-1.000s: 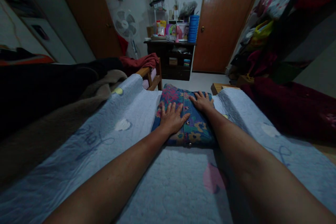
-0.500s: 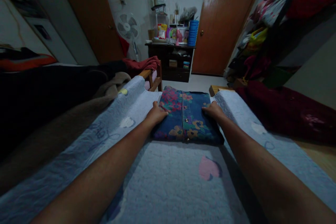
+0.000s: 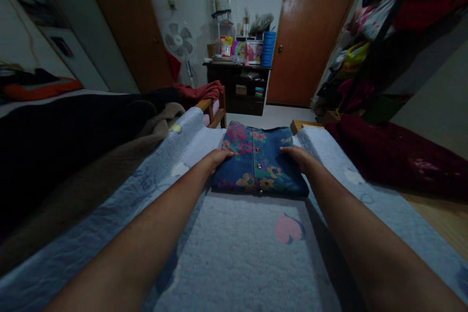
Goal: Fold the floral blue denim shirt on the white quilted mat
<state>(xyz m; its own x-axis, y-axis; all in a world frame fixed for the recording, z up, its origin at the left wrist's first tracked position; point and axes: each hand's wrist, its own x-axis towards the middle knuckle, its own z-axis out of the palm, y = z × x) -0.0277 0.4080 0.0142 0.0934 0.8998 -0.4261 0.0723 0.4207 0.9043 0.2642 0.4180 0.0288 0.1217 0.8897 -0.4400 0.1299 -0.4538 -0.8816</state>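
A folded blue denim shirt (image 3: 272, 161) with a pink, red and yellow flower print lies flat on the pale blue quilted cover (image 3: 237, 243). Its button strip faces up, with several buttons running down the middle. My left hand (image 3: 218, 158) grips the left edge, thumb on top and the other fingers mostly hidden at the side. On the opposite edge, my right hand (image 3: 298, 155) holds the shirt the same way, its thumb resting on the cloth and its fingers largely out of sight.
Dark clothing (image 3: 73, 131) and a brown blanket (image 3: 146, 141) are heaped at the left. A maroon cloth bundle (image 3: 395, 156) lies at the right. Beyond the bed's far end stand a white fan (image 3: 179, 41) and a dark cabinet (image 3: 234, 75) beside a wooden door (image 3: 314, 34).
My left fingers, which showed beside the shirt's edge, have slipped lower and out of sight, while the thumb stays on top. My right hand sits slightly lower on its edge. The shirt has hardly moved.
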